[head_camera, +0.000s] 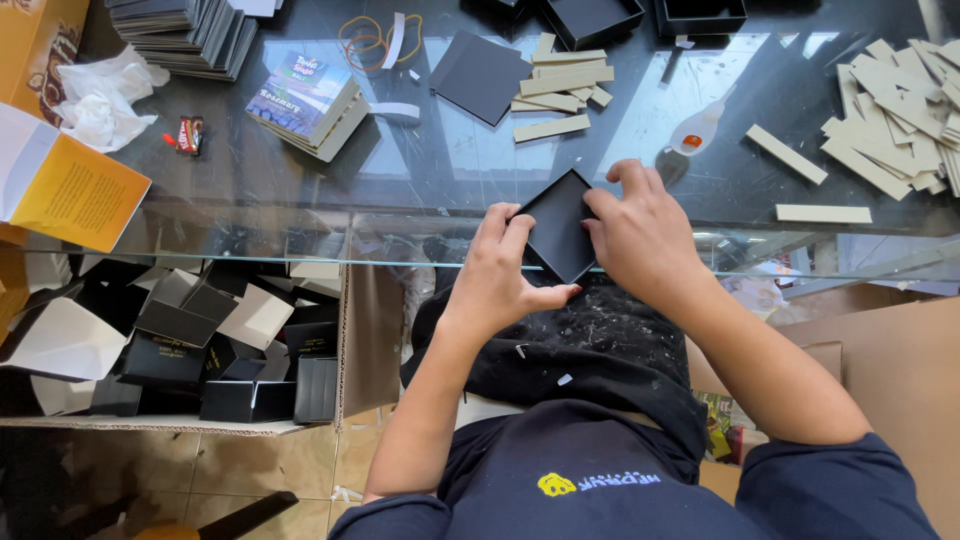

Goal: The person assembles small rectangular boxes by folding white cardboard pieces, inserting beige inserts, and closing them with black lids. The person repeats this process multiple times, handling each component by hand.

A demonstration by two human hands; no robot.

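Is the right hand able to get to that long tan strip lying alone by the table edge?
Probably yes: the tan strip lies on bare glass beside the right hand, nothing between, though that hand holds the black box.

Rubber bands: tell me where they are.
In the head view, the rubber bands lie at the glass table's far edge, left of centre, beside the flat black card.

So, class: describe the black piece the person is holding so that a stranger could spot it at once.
Find the glass table and follow its near edge to the two hands, left hand and right hand. Between them sits a small black box, turned like a diamond. Unlike the other black boxes, it alone is gripped.
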